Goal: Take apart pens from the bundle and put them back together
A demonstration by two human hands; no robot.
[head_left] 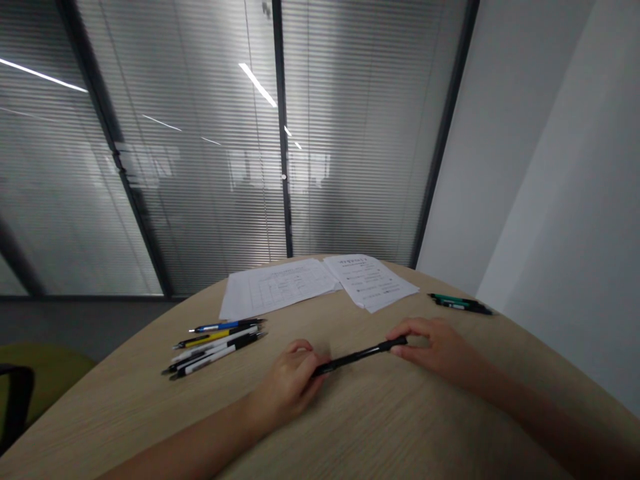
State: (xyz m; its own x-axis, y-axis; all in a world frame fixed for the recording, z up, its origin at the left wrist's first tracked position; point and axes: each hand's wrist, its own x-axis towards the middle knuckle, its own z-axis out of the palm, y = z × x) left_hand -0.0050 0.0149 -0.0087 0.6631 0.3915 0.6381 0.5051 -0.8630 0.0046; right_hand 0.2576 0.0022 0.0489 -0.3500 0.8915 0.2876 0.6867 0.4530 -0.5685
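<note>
One olive chair (40, 380) sits past the left edge of a curved, pale wood-grain table (400, 427). Several retractable pens (215, 347) with blue, yellow, black and white barrels lie side by side on the tabletop; any labels are too small to read. The left hand (290, 387) grasps one end of a slim black pen (357, 357), and the right hand (435, 347) pinches the other end in its fingertips. The pen lies across the gap between the hands, with open tabletop nearer the body. Beyond it lie a gridded sheet (280, 288) and a printed sheet (370, 283), their text illegible. Green-and-black pens (460, 304) lie near the right edge. A glass partition with blinds (200, 200) stands behind, meeting a white wall (520, 133).
</note>
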